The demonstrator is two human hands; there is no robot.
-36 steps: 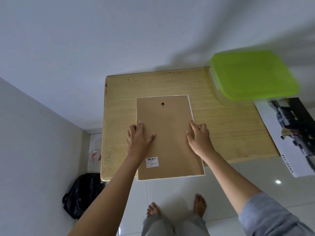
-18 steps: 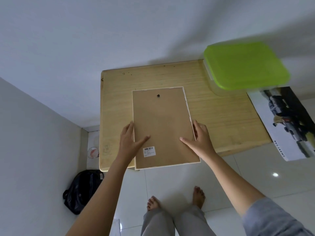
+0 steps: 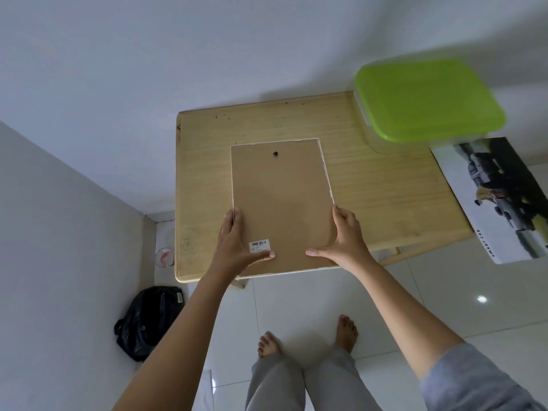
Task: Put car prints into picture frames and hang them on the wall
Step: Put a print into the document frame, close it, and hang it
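A picture frame (image 3: 281, 197) lies face down on the wooden table (image 3: 385, 197), its brown backing board up, with a small hanger hole near the far edge and a barcode sticker near me. My left hand (image 3: 237, 247) grips its left edge, thumb on the backing. My right hand (image 3: 344, 241) grips the right edge the same way. The frame's near end overhangs the table's front edge. A car print (image 3: 498, 197) lies to the right, hanging off the table's right side.
A clear box with a green lid (image 3: 427, 99) stands at the table's back right corner. White walls close in behind and to the left. A black bag (image 3: 148, 318) sits on the tiled floor at the left. My bare feet (image 3: 308, 336) are below the table's front edge.
Both hands slid from lying flat on the backing board to the frame's side edges and closed on them. The camera view shifted slightly.
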